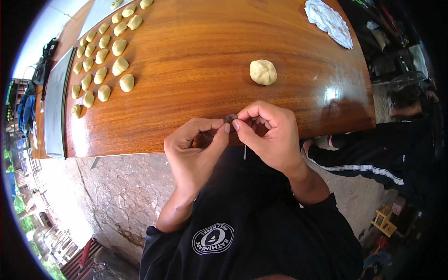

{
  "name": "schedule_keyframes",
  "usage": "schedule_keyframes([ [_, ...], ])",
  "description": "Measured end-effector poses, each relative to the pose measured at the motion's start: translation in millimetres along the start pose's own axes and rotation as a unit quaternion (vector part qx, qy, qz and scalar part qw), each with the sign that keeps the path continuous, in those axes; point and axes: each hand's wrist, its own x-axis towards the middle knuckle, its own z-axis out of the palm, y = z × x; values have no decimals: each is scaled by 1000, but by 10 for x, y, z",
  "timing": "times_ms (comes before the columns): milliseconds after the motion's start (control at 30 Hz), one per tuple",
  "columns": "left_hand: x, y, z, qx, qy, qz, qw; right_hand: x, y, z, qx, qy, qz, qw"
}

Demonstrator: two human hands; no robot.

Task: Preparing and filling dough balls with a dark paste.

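Note:
Between the thumbs and index fingertips of my left hand (199, 150) and my right hand (271, 134) is a small dark brown lump (230, 118) of soft-looking material. Both hands pinch it just above the near edge of the polished wooden table (196, 70). Beyond my right hand lies a single pale yellow ball of dough (263, 72), creased on top. Several smaller pale dough pieces (104, 93) stand in rough rows at the left part of the table.
A dark flat panel (58, 108) lies along the table's left side, with a grey sheet (99, 12) farther back. A crumpled white cloth (328, 22) is at the back right corner. Another person's leg in black trousers (360, 157) is close to the table's right end.

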Motion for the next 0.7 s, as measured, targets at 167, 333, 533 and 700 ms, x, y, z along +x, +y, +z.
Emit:
schedule_keyframes([
  [167, 18, -53, 74, 17, 33, 31, 999, 10, 33, 88, -68, 48, -74, 994],
  [333, 26, -152, 115, 24, 48, 66, 996, 27, 72, 146, -112, 78, -142, 981],
  [533, 55, -124, 120, 76, 52, 101, 991, 37, 116, 160, -113, 80, -140, 980],
  [700, 57, -105, 120, 94, 52, 117, 987, 44, 145, 163, -117, 75, -145, 980],
])
